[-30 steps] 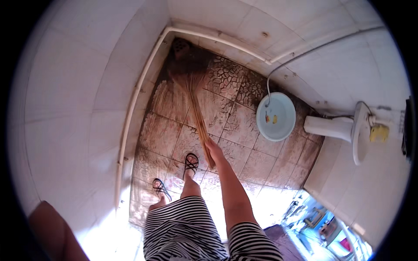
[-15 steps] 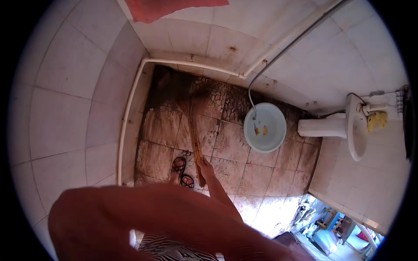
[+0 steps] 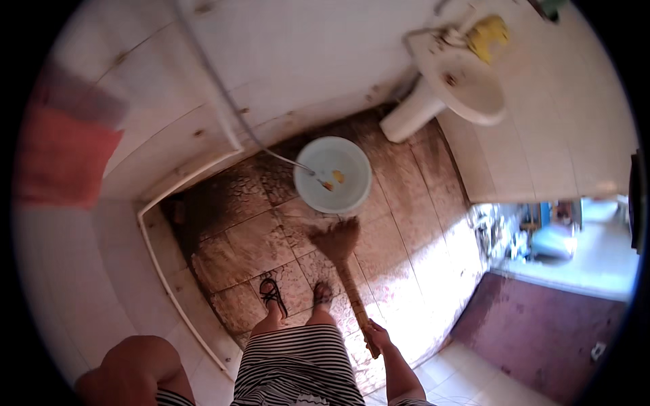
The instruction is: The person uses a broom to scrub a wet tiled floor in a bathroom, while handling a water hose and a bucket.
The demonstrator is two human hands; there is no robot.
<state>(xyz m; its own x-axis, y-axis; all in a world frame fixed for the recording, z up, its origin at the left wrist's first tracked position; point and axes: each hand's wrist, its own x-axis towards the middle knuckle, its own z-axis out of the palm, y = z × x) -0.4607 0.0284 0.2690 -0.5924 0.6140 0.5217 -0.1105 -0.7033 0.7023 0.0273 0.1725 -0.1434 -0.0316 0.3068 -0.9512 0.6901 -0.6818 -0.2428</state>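
Observation:
My right hand (image 3: 379, 336) is wrapped round the end of a broom's handle, at the lower right of the middle. The broom (image 3: 348, 284) slants away from me, and its brown bristle head (image 3: 336, 240) rests on or just above the wet tiles, close to the near side of a pale basin (image 3: 357, 191). A grey hose (image 3: 277, 157) runs down into the basin, where two small yellowish things (image 3: 338, 176) lie. My bent left arm (image 3: 139, 369) shows at the lower left; its hand is out of view.
A white pedestal sink (image 3: 474, 88) with a yellow cloth (image 3: 489, 37) stands at the far right. Pipework (image 3: 189, 179) follows the wall's foot. A red cloth (image 3: 74, 159) hangs at left. Past the brown-tiled floor (image 3: 399, 271), an open purplish door (image 3: 535, 331) stands at right.
The broom has swung from the far left corner to the right, near the basin. The view has turned, and my left arm no longer crosses the lower middle. My right hand keeps its grip.

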